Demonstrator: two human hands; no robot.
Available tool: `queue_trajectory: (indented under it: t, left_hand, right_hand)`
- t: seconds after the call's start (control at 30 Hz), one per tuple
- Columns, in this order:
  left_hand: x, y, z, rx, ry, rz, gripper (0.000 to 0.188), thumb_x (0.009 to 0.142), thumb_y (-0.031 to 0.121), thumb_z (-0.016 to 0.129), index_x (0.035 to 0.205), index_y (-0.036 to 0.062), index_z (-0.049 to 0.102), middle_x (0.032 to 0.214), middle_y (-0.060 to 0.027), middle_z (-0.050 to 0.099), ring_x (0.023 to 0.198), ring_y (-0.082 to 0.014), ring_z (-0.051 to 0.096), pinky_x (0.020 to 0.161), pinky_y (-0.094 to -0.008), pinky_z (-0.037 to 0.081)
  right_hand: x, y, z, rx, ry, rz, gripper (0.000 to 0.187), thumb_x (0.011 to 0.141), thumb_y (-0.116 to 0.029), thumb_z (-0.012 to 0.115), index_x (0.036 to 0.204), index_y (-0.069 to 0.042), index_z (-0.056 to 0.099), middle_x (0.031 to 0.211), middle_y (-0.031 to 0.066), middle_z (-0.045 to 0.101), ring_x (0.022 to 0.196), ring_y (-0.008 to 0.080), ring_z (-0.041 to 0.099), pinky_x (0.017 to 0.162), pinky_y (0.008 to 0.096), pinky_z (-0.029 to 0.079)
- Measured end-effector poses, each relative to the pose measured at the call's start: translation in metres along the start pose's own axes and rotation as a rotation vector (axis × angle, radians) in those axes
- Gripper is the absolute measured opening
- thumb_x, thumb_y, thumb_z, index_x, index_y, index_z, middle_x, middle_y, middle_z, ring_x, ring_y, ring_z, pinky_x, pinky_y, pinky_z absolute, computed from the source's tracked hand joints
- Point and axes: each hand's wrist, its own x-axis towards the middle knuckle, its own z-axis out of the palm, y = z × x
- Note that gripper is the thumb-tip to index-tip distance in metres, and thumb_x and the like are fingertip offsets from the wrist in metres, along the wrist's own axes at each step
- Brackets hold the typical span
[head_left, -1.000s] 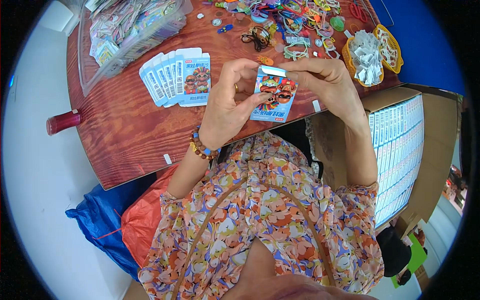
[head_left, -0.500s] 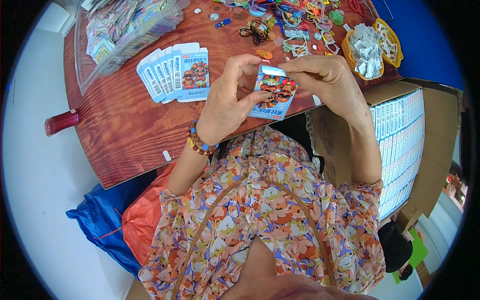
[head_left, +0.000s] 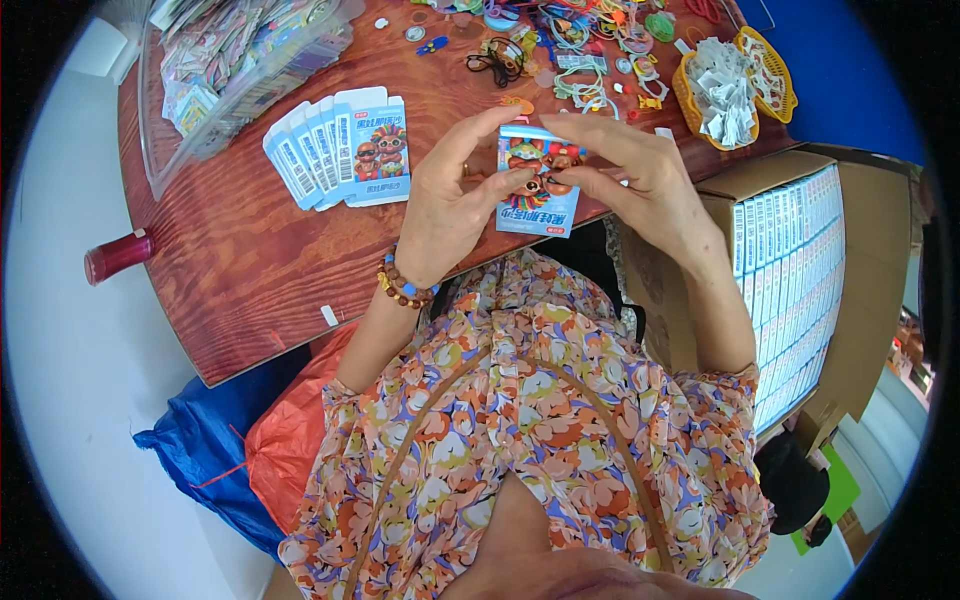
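A small light-blue cardboard box [head_left: 535, 215] with colourful cartoon figures is held upside down over the table's near edge. My left hand [head_left: 450, 200] grips its left side, thumb on the front face and index finger along the top edge. From the right, my right hand [head_left: 640, 180] pinches the same box, thumb on the printed face and fingers at the top. Its top flap looks folded down, though fingers partly cover that edge. On the table to the left lies a fanned row of flat blue boxes [head_left: 380, 150] of the same print.
A clear plastic bin [head_left: 215, 135] of printed packets stands far left. Cords and trinkets [head_left: 585, 65] lie at the back. Yellow baskets [head_left: 690, 105] hold white packets. At right, a carton [head_left: 880, 290] is filled with blue boxes. A dark red cylinder [head_left: 118, 257] lies at the table's left edge.
The box has turned more upright. Its white top flap, raised before, no longer shows, and my right thumb has moved onto the front face. The whole view has shifted slightly.
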Motion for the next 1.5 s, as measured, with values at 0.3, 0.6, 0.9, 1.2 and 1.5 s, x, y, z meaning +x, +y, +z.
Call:
queue_trajectory:
  t: [0.3,0.6,0.9,1.2,1.5]
  left_hand:
    - [-0.001,-0.005,0.008,-0.036,-0.078,0.016,0.038,0.087,0.002,0.072,0.124,0.0016,0.061,0.115,-0.0069,0.062,0.096,-0.0135,0.066,0.077,-0.0264,0.057]
    - [0.008,-0.013,0.018,0.333,-0.151,0.256,0.042,0.084,-0.001,0.072,0.124,0.0004,0.059,0.107,-0.0077,0.06,0.096,-0.0143,0.062,0.08,-0.0282,0.053]
    - [0.017,0.022,0.1,0.051,-0.256,0.28,0.054,0.089,-0.011,0.062,0.139,-0.0015,0.043,0.121,-0.013,0.054,0.108,-0.0222,0.061,0.093,-0.0349,0.052]
    - [0.032,0.009,0.1,0.094,-0.281,0.122,0.066,0.093,-0.003,0.061,0.15,0.0038,0.028,0.124,-0.0141,0.055,0.102,-0.0197,0.063,0.09,-0.0314,0.051]
    - [0.025,-0.009,0.092,0.287,-0.341,0.003,0.057,0.097,-0.003,0.056,0.148,0.0037,0.034,0.121,-0.0126,0.056,0.105,-0.0202,0.064,0.094,-0.0337,0.054]
  right_hand:
    - [-0.019,0.013,0.0,-0.039,0.081,-0.086,0.039,0.086,0.0,0.071,0.124,-0.003,0.066,0.125,0.0121,0.067,0.11,0.0207,0.066,0.09,0.0308,0.054]
    - [-0.042,0.023,-0.008,0.133,0.163,-0.017,0.029,0.089,0.002,0.068,0.117,0.001,0.068,0.125,0.0111,0.064,0.108,0.0172,0.065,0.088,0.0304,0.055]
    - [-0.122,-0.007,-0.064,0.094,0.314,0.311,0.029,0.09,-0.008,0.07,0.118,-0.001,0.064,0.112,0.0081,0.068,0.105,0.0151,0.065,0.094,0.0315,0.051]
    - [-0.462,0.052,-0.269,-0.905,1.37,0.951,0.035,0.084,-0.016,0.069,0.118,-0.007,0.067,0.102,0.012,0.073,0.093,0.0249,0.068,0.085,0.0347,0.051]
    - [-0.529,0.104,-0.28,-1.031,1.174,1.082,0.023,0.084,-0.018,0.069,0.093,0.0,0.058,0.086,0.0197,0.061,0.084,0.038,0.061,0.077,0.0436,0.047]
